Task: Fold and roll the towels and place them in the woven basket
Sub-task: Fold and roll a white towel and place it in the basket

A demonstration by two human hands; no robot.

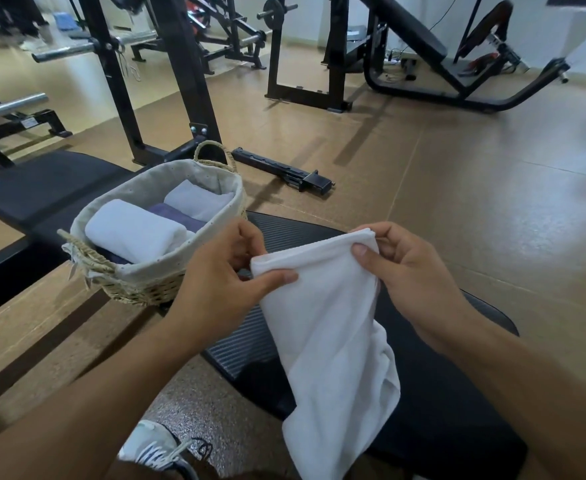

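White towel hangs over the bench, its top corners pinched by left hand and right hand; level both corners before folding toward the woven basket.

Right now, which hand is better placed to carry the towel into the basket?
Left, probably. The left hand pinches the white towel at the corner nearest the woven basket, which sits on that side. The right hand grips the far corner.

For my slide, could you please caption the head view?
Both hands, left and right, pinch a white towel over a bench, beside a basket holding rolled towels.
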